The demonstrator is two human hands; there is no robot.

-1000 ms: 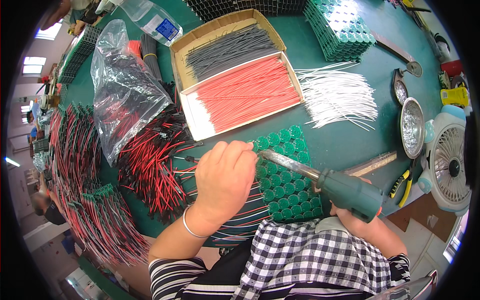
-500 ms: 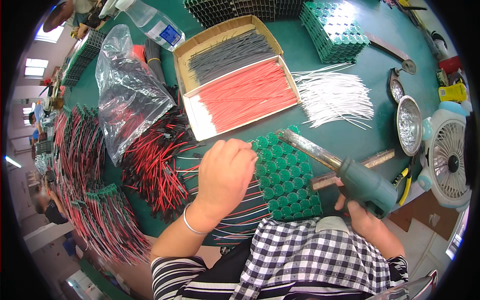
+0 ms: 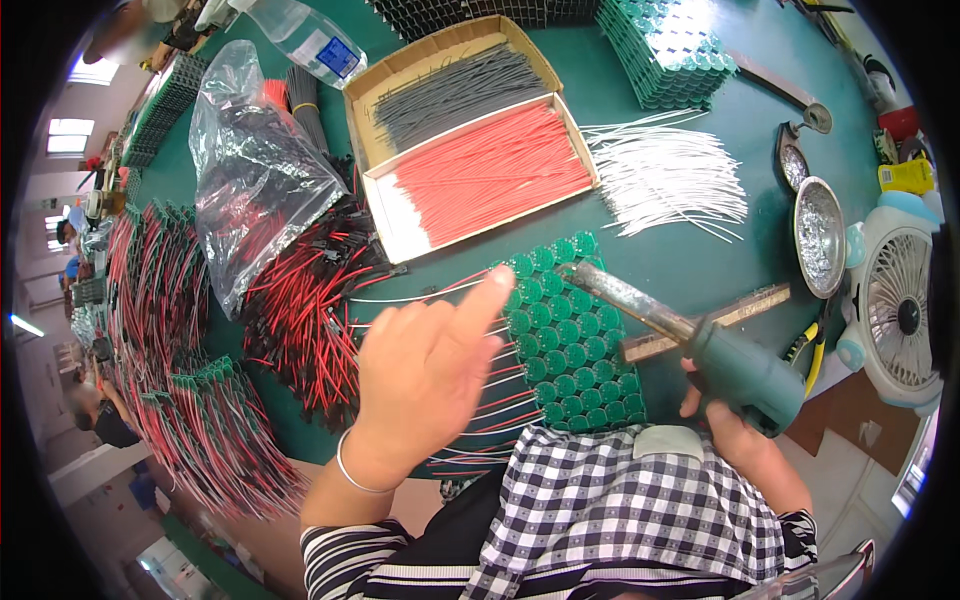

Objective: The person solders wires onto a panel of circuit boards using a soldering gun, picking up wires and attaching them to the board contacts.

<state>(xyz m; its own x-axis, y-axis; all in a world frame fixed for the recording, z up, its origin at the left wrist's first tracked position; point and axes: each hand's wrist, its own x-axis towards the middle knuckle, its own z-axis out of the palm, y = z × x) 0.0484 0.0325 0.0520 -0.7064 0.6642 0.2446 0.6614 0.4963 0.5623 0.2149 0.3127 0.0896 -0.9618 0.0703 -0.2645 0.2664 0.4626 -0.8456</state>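
We see the green desk (image 3: 700, 260) carrying a cardboard tray of red wires (image 3: 480, 175), then the green battery pack (image 3: 575, 340) near its front edge. Our left hand (image 3: 420, 375) hovers over the pack, fingers loose, index pointing. Right hand (image 3: 725, 425) is clenched round the soldering iron (image 3: 690, 335), tip at the pack's top edge

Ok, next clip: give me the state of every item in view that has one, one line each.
Left hand: raised above the wires, forefinger out, holding nothing.
Right hand: gripping the soldering iron.
Soldering iron: held, tip over the green cell pack.
Green cell pack: flat on the table, wires attached.
Cardboard tray: open, grey and red wires inside.
Plastic bag: crumpled, open.
Desk fan: upright; spinning unclear.
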